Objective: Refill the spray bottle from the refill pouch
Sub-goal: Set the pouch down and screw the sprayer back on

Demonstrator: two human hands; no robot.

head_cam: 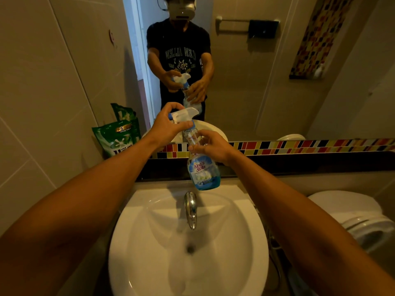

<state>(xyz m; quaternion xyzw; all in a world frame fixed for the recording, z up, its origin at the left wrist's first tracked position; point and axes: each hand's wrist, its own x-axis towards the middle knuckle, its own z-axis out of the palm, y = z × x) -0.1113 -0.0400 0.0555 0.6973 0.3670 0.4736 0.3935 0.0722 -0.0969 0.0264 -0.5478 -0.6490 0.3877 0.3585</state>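
Head view: white sink (245, 242) at lower centre, mirror (245, 82) above, green refill pouch (116, 138) mid-left by the wall. Spray bottle (203, 169) at centre frame, above the tap (190, 210). Left hand (168, 124) grips its trigger head (184, 115); right hand (210, 146) curls round the neck.

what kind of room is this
Most likely a home bathroom: a white sink with a chrome tap, a wall mirror above it, and a toilet beside it.
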